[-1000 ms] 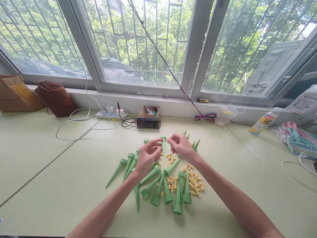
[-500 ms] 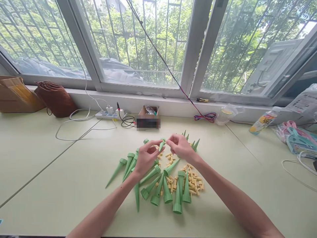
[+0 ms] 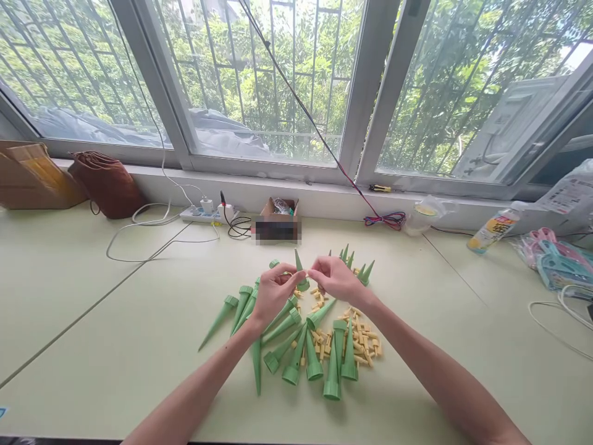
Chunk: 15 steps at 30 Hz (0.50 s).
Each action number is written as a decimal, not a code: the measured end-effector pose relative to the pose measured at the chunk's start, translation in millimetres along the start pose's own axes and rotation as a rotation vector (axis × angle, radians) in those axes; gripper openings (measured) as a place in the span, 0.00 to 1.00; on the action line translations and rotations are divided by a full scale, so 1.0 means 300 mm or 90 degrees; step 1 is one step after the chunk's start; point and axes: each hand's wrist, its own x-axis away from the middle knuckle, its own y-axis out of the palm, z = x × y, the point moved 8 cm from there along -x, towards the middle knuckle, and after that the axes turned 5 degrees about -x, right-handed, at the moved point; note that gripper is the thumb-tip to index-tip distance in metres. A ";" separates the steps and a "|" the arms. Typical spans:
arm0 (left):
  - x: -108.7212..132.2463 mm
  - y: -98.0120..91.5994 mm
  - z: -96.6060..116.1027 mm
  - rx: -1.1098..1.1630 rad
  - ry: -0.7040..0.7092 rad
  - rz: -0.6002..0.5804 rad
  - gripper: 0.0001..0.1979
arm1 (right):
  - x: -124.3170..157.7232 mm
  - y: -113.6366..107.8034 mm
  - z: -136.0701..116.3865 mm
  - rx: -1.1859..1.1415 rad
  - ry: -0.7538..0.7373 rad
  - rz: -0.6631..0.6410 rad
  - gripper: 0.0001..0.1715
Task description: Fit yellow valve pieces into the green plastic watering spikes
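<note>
My left hand pinches a green plastic watering spike, tip up and wide capped end down. Close against the spike's right side, my right hand has thumb and forefinger pressed together on a small yellow plastic peg, mostly hidden by the fingertips. Below the hands lie several more green spikes, pointing various ways. A loose heap of yellow plastic pegs spreads beside and between them. Behind my right hand, several green spikes stand with tips upward.
Along the window sill are a power strip with white cables, a small open cardboard box, and a bundled cable. A brown drawstring bag sits at left. At right are a bottle and bagged pink and teal items.
The spike in my left hand has turned from tip down to tip up. My right hand has shifted slightly down and stays close to it.
</note>
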 end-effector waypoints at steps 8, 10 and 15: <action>0.004 0.006 -0.014 -0.007 -0.051 -0.006 0.16 | 0.000 -0.002 -0.012 0.016 -0.009 0.002 0.11; 0.004 0.009 -0.021 0.003 -0.071 -0.010 0.16 | 0.001 -0.003 -0.015 0.023 -0.018 0.002 0.11; 0.002 0.020 -0.047 0.061 -0.116 -0.035 0.17 | 0.003 0.002 -0.024 0.016 -0.049 -0.011 0.12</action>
